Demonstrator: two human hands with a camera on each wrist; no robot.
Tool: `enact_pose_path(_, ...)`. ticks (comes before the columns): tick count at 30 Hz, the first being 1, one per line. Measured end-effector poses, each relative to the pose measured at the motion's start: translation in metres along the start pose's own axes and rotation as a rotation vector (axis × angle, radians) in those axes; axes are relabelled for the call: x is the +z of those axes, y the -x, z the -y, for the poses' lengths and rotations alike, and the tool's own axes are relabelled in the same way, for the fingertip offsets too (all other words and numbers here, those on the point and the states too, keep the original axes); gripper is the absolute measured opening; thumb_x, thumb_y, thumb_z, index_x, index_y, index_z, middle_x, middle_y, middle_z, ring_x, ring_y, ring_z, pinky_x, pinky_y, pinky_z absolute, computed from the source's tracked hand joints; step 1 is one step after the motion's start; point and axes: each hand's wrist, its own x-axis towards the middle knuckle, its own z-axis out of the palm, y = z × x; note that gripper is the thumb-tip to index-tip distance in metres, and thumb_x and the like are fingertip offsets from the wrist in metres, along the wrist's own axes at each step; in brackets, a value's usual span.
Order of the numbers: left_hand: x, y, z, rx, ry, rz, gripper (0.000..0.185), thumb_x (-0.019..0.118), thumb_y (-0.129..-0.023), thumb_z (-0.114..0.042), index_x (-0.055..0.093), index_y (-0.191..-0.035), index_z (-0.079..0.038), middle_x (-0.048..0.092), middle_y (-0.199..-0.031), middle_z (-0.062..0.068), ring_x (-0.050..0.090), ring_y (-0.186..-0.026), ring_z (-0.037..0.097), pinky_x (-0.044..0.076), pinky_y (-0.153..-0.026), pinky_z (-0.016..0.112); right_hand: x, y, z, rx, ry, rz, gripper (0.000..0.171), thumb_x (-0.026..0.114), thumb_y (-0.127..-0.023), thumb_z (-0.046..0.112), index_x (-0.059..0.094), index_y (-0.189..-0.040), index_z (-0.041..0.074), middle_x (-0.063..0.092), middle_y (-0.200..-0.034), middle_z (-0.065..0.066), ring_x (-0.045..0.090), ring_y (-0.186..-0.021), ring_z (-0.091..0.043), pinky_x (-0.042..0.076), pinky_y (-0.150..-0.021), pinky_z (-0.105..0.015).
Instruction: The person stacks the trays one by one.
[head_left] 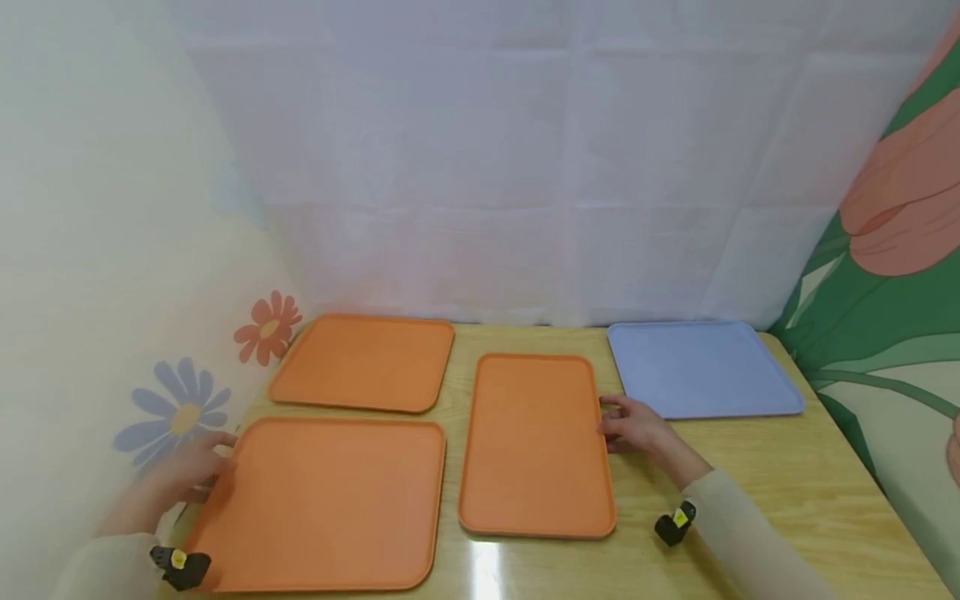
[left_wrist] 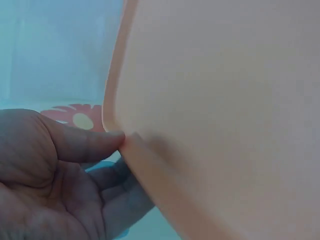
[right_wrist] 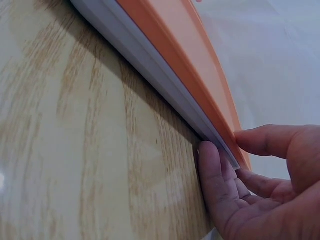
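Observation:
My left hand (head_left: 198, 467) pinches the left edge of the front-left orange tray (head_left: 322, 500). In the left wrist view its thumb (left_wrist: 100, 144) lies at the tray's rim (left_wrist: 150, 172) near a corner, with the other fingers behind. At the right long side of the middle orange tray (head_left: 536, 446), my right hand (head_left: 637, 429) grips the edge. The right wrist view shows a pale grey tray (right_wrist: 145, 65) stacked beneath this orange tray (right_wrist: 185, 65). There the thumb (right_wrist: 262, 141) touches the orange rim while curled fingers reach the lower tray's edge.
Another orange tray (head_left: 371, 362) lies at the back left of the wooden table (head_left: 757, 492), and a blue tray (head_left: 705, 367) at the back right. A white cloth (head_left: 465, 167) hangs behind. Flower-painted walls (head_left: 892, 308) stand close on both sides.

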Motion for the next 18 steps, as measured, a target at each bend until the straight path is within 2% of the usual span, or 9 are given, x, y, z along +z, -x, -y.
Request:
enact_pose_path(3,-0.009,0.003,0.001,0.031,0.067,0.051,0.052,0.048,-0.094,-0.011,0.023,-0.131,0.015,0.058,-0.104,0.021,0.061,-0.089,0.026,0.053,-0.075,0.044,-0.001,-0.001,-0.001,0.0,-0.003,-0.002,0.065,0.063,-0.082,0.002,0.033,-0.14,-0.001,0.058,-0.101,-0.013,0.059,-0.078,-0.015,0.056,-0.069,-0.034)
enact_pose_path(8,-0.019,0.009,0.003,0.133,0.178,0.092,0.06,0.045,-0.097,-0.014,0.011,-0.137,0.015,0.054,-0.117,0.024,0.061,-0.097,0.026,0.052,-0.082,0.047,-0.003,-0.002,-0.002,-0.006,-0.004,-0.002,0.065,0.063,-0.082,0.002,0.033,-0.14,-0.001,0.058,-0.103,-0.014,0.059,-0.078,-0.015,0.056,-0.069,-0.035)
enact_pose_path(12,-0.023,0.014,-0.001,0.172,0.213,0.102,0.063,0.045,-0.098,-0.018,0.008,-0.138,0.014,0.056,-0.115,0.011,0.06,-0.097,0.02,0.051,-0.084,0.045,-0.003,-0.001,-0.002,-0.005,0.0,-0.004,0.064,0.064,-0.083,0.002,0.033,-0.14,-0.001,0.057,-0.105,-0.015,0.059,-0.08,-0.015,0.056,-0.07,-0.035)
enact_pose_path(15,-0.024,0.016,-0.002,0.208,0.249,0.1,0.063,0.044,-0.099,-0.019,0.007,-0.137,0.015,0.058,-0.107,-0.007,0.061,-0.093,0.011,0.052,-0.081,0.038,-0.003,0.0,-0.002,-0.004,-0.003,0.001,0.064,0.063,-0.083,0.003,0.033,-0.14,0.0,0.058,-0.105,-0.015,0.06,-0.08,-0.015,0.056,-0.07,-0.035)
enact_pose_path(18,-0.024,0.017,-0.005,0.258,0.286,0.089,0.063,0.042,-0.1,-0.018,0.005,-0.137,0.017,0.058,-0.101,-0.018,0.061,-0.091,0.006,0.053,-0.078,0.031,-0.003,0.001,-0.001,-0.014,-0.008,0.018,0.065,0.063,-0.084,0.003,0.031,-0.141,-0.002,0.058,-0.106,-0.016,0.06,-0.081,-0.016,0.056,-0.071,-0.035)
